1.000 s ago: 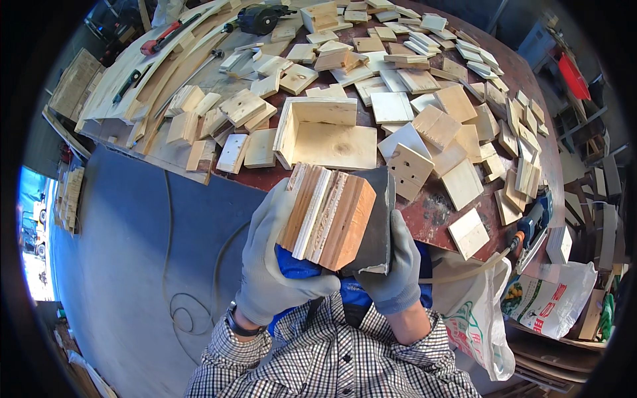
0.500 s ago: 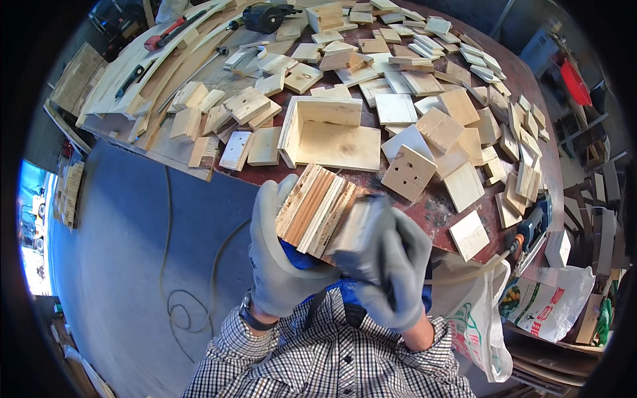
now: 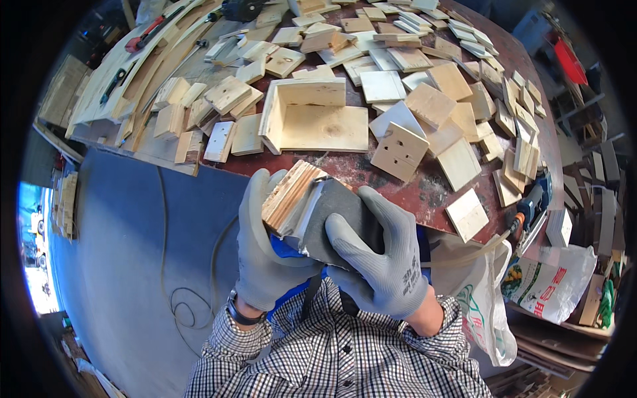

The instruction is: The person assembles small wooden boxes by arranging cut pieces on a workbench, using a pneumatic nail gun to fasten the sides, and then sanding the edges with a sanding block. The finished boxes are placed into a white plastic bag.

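My gloved left hand (image 3: pixel 262 245) is wrapped round a thick wood block (image 3: pixel 292 196) with layered edges, held in front of me just off the table's near edge. In my gloved right hand (image 3: pixel 381 259) is a sanding block (image 3: pixel 338 215) wrapped in dark grey sandpaper, its pale, ragged fold showing on the left side. The sanding block lies against the wood block's right part and hides it. Beyond my hands an open corner of joined boards (image 3: pixel 325 129) rests on the table, with a square board with several dark holes (image 3: pixel 400 151) to its right.
Many loose wood pieces (image 3: pixel 431 106) cover the dark red table (image 3: pixel 302 162). Long planks (image 3: pixel 123 86) lie at its left. A blue power tool (image 3: pixel 531 205) with a hose sits at the right edge, above white plastic bags (image 3: pixel 488 312). A cable (image 3: pixel 162 245) curls on the floor.
The sanding block, blurred before, has moved left onto the wood block, covering more of it. My right hand's fingers now show spread over it. The view has shifted slightly.
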Tool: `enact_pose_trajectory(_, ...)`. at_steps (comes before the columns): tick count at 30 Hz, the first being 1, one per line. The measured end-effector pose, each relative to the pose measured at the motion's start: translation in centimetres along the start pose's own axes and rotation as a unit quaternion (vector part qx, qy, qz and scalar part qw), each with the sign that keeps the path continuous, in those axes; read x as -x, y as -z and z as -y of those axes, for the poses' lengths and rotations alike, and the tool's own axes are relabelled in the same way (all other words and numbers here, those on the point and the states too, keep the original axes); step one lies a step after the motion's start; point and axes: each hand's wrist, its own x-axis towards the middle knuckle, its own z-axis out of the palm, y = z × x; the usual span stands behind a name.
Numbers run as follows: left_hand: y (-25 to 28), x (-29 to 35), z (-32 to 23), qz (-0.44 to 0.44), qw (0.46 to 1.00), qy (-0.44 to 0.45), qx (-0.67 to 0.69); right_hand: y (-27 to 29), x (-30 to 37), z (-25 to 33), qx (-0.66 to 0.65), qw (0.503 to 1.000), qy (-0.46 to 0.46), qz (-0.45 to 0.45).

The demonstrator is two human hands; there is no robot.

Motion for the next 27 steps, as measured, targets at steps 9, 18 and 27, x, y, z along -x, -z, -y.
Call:
enact_pose_trajectory(9, 0.7, 1.5, 0.7, 0.009, 0.943, 0.157, 0.292, 1.9, 1.6, -5.8, 0.025, 0.983, -0.181, -0.033)
enact_pose_trajectory(18, 2.3, 2.8, 5.0, 0.017, 0.852, 0.255, 0.457, 4.1, 7.3, -4.9, 0.270, 0.911, -0.311, 0.001)
enact_pose_trajectory(27, -1.7, 1.9, 1.4, 0.087, 0.861, 0.244, 0.437, -2.5, 2.8, -12.3, 0.361, 0.861, -0.322, -0.154)
